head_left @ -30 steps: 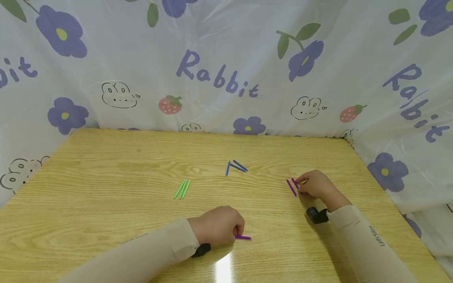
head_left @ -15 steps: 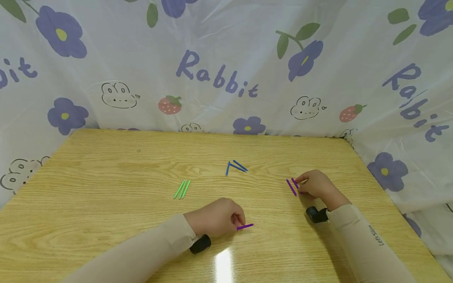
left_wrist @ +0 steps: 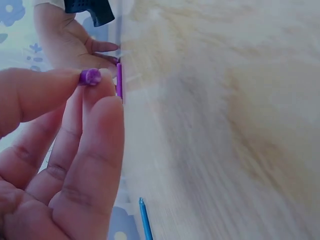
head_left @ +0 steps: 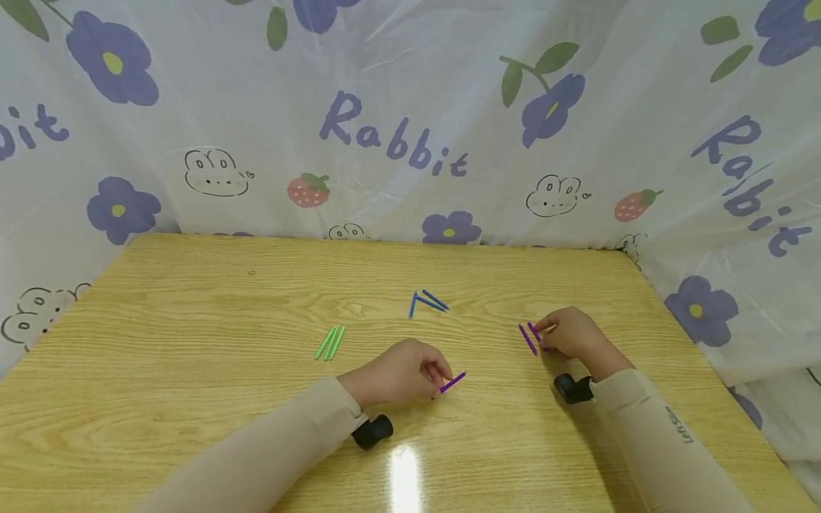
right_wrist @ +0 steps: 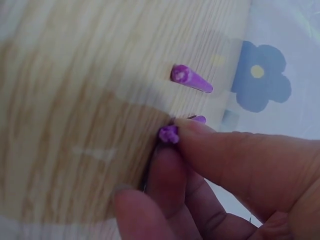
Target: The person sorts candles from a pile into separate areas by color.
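Observation:
In the head view my left hand (head_left: 407, 370) pinches a thin purple candle (head_left: 454, 382) between thumb and fingertips, over the middle of the table. The left wrist view shows that candle (left_wrist: 91, 77) nearly end-on. At the right, my right hand (head_left: 573, 335) pinches a second purple candle (head_left: 534, 331), which lies at the table surface and is partly covered by the fingers. Just left of it lies a third purple candle (head_left: 527, 339), seen apart from the thumb in the right wrist view, where its blunt end (right_wrist: 182, 75) faces the camera.
Several green candles (head_left: 330, 343) lie side by side left of centre on the wooden table (head_left: 192, 306). Farther back, blue candles (head_left: 431, 304) lie at angles to each other. A patterned curtain (head_left: 398, 85) hangs behind the table.
My left hand has moved away from the front edge and slightly right, carrying its purple candle, which has turned to slant up to the right. The right hand has stayed in place.

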Tool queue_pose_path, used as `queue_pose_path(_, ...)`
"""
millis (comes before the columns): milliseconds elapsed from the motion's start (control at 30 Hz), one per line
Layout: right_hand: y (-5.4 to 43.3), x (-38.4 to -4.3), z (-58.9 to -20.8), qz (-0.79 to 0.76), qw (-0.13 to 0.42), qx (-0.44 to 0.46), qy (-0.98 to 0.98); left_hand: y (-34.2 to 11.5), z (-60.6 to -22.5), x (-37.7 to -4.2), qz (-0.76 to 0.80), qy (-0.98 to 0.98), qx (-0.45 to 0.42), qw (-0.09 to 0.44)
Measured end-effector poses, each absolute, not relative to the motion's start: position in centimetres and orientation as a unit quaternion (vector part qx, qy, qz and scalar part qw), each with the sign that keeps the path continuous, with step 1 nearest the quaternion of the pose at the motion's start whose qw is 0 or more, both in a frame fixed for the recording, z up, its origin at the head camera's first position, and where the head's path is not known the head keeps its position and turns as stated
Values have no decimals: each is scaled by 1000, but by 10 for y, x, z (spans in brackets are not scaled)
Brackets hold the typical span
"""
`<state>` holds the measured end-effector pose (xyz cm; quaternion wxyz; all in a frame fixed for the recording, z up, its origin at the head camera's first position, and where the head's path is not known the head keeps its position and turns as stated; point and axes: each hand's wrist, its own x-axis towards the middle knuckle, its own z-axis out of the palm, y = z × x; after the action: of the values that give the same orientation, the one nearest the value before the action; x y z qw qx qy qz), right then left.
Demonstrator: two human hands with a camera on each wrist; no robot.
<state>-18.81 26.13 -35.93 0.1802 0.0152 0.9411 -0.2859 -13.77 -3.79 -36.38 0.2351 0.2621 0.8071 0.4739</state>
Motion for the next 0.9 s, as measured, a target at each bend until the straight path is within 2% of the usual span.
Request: queue_pose_path(900, 259, -188, -356, -289, 189, 25, 938, -3, -360, -156, 562, 773, 180, 233)
